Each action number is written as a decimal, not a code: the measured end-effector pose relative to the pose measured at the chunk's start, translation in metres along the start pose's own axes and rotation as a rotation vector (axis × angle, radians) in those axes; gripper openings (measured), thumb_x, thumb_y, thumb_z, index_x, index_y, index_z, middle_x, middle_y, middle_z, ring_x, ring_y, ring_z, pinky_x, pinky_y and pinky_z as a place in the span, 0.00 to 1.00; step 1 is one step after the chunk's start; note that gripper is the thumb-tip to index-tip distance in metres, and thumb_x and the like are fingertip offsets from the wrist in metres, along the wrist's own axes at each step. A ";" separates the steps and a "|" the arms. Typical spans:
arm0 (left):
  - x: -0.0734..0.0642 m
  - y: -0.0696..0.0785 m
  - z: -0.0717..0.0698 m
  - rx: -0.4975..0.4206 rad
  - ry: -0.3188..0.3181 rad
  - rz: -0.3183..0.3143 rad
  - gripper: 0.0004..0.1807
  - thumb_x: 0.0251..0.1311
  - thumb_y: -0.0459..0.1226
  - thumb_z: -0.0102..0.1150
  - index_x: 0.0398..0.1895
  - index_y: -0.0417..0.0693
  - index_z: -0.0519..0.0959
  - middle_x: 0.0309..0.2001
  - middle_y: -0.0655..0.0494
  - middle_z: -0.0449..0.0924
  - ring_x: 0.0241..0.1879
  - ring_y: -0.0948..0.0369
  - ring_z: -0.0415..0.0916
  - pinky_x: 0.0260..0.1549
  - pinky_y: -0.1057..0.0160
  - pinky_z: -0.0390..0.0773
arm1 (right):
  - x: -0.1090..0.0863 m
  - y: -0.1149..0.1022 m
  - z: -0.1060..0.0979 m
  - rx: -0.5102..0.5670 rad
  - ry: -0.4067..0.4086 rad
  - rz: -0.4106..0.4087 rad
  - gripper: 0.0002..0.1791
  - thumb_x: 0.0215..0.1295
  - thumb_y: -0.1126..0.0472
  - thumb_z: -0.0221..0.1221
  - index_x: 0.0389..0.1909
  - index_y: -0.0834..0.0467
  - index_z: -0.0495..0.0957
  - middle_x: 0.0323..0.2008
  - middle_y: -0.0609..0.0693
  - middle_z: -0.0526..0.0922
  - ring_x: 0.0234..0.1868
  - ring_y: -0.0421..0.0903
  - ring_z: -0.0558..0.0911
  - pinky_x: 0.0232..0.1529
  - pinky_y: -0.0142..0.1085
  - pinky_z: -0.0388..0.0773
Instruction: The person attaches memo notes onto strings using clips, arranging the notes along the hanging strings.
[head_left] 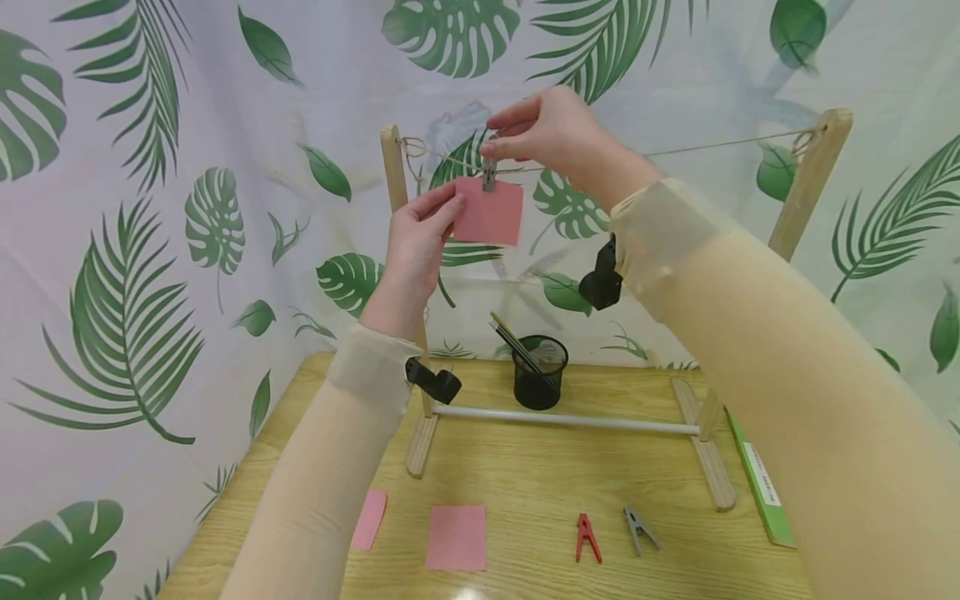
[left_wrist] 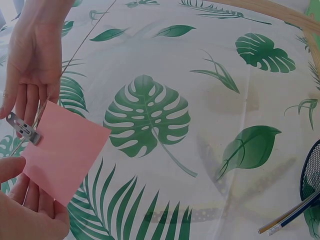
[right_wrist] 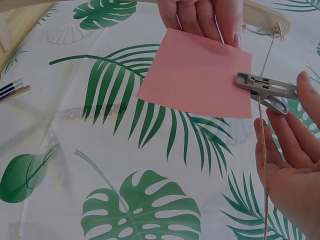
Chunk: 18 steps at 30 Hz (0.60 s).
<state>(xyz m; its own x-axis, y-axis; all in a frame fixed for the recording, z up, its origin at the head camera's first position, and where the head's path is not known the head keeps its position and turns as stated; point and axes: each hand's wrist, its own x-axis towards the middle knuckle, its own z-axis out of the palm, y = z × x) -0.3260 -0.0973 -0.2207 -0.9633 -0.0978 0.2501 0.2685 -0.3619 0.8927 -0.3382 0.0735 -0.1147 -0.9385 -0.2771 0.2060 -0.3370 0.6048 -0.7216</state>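
Observation:
My left hand [head_left: 420,237] pinches the left edge of a pink square of paper [head_left: 495,218], thumb in front and fingers behind. A grey clothespin [head_left: 490,171] sits at the paper's top edge, by the string [right_wrist: 265,165]. Around the clothespin's upper end are the thumb and fingers of my right hand [head_left: 551,129]. In the right wrist view the clothespin's jaws overlap the paper's edge, and its handles lie between thumb and fingers. The left wrist view shows the paper's face and the right hand's fingers behind the string.
A wooden frame [head_left: 806,192] carries the string, with a white bar [head_left: 562,418] low down. Behind the bar stands a black mesh pencil cup [head_left: 538,387]. On the table lie pink papers [head_left: 456,537], a red clothespin [head_left: 587,537], another grey clothespin [head_left: 639,529] and a green object [head_left: 761,483].

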 end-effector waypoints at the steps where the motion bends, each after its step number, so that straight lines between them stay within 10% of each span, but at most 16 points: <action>1: 0.000 0.000 0.000 -0.001 0.000 0.000 0.21 0.66 0.29 0.58 0.62 0.34 0.75 0.63 0.41 0.76 0.62 0.54 0.75 0.62 0.66 0.74 | 0.000 0.000 0.000 -0.002 -0.001 -0.003 0.31 0.63 0.47 0.65 0.66 0.50 0.74 0.57 0.48 0.83 0.61 0.46 0.78 0.67 0.42 0.71; 18: 0.001 -0.001 -0.001 0.018 -0.008 -0.014 0.22 0.66 0.30 0.58 0.64 0.36 0.74 0.64 0.43 0.76 0.64 0.56 0.74 0.62 0.69 0.72 | -0.003 -0.004 -0.004 0.056 0.006 -0.008 0.34 0.62 0.48 0.66 0.68 0.51 0.72 0.62 0.48 0.80 0.63 0.44 0.77 0.69 0.39 0.68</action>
<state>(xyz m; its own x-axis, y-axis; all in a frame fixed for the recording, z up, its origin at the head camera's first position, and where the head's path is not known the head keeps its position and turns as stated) -0.3275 -0.0978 -0.2214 -0.9669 -0.0855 0.2404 0.2551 -0.3465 0.9027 -0.3342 0.0744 -0.1100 -0.9363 -0.2773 0.2154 -0.3397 0.5597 -0.7559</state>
